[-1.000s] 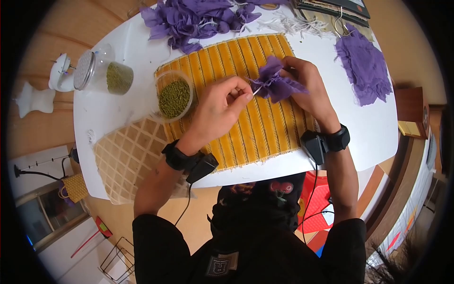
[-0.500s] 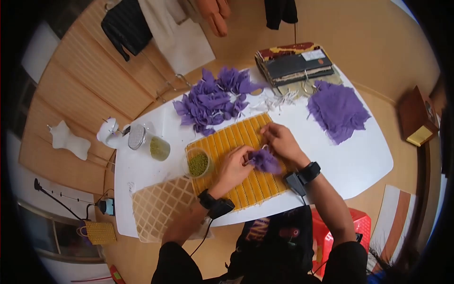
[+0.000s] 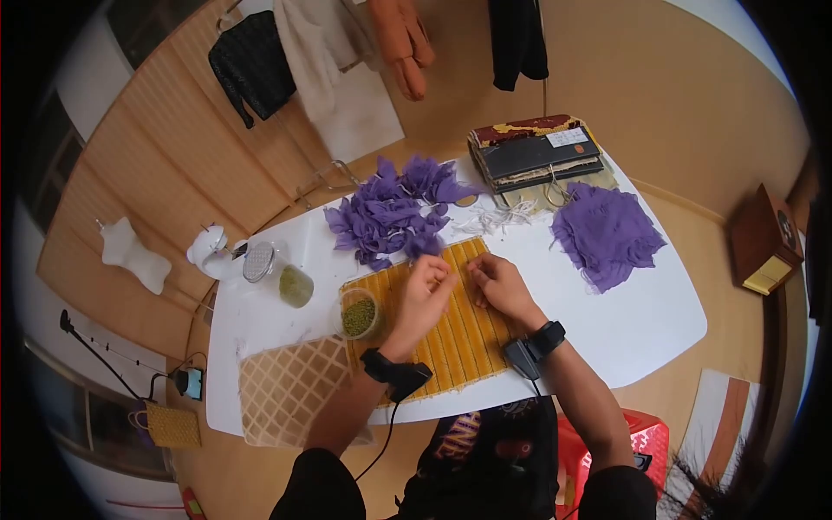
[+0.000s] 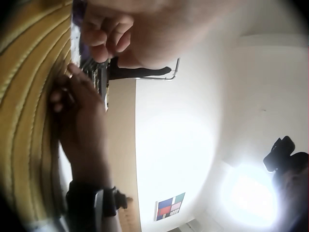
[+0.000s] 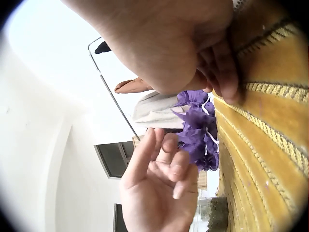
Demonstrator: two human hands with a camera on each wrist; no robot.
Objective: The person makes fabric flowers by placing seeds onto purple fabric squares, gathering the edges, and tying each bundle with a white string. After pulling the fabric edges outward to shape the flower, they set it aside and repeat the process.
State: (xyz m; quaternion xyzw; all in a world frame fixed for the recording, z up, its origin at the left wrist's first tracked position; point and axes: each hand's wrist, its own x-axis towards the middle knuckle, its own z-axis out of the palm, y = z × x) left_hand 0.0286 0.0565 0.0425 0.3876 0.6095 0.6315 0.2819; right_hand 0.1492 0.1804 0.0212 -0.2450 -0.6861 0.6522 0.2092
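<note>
My left hand [image 3: 426, 290] is over the upper part of the yellow striped mat [image 3: 451, 347], just below the near edge of a heap of purple cloth bundles [image 3: 381, 212]. Its fingers are loosely bent with nothing between them, as the right wrist view shows. My right hand [image 3: 504, 290] is at the mat's upper right, fingers loosely curled and fingertips close to the velvety surface; no held thing shows there. White string ties show on the purple bundles [image 5: 195, 128]. A clear tub of green beans [image 3: 358, 316] stands at the mat's left edge.
A lidded jar [image 3: 295, 286] with green contents stands left. Flat purple cloth pieces [image 3: 607, 234] lie right, white strings [image 3: 511, 215] and stacked fabric sample books [image 3: 542, 156] behind. A tan lattice-patterned cloth [image 3: 290, 390] lies front left on the white table [image 3: 607, 347].
The purple bundle has left my hands, and my left hand has moved from the mat's middle up towards the heap. My right hand stays near the mat's upper right. The head view has tilted up.
</note>
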